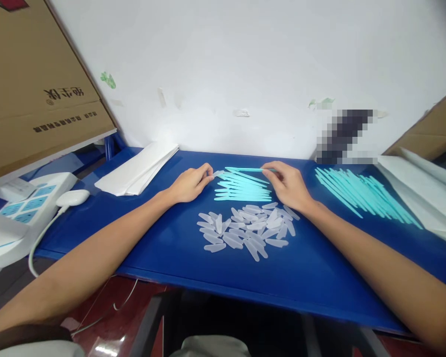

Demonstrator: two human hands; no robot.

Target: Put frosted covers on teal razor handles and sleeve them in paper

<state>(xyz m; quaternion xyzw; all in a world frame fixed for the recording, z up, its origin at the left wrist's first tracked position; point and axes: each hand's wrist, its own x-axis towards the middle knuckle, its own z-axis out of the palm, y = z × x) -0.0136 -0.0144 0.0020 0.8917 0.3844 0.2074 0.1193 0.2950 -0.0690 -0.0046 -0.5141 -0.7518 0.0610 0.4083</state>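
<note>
Table [163, 248] blue, bearing turquoise sticks [243, 192]; white wall [245, 59] behind.

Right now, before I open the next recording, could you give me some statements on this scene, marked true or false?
1. The right hand holds a turquoise stick. True.
2. The left hand is empty. False; the left hand pinches a translucent piece.
3. White sheets lie left of both hands. True.
4. The tabletop is red. False; the tabletop is blue.
5. More turquoise sticks lie beyond the right hand, rightward. True.
</note>
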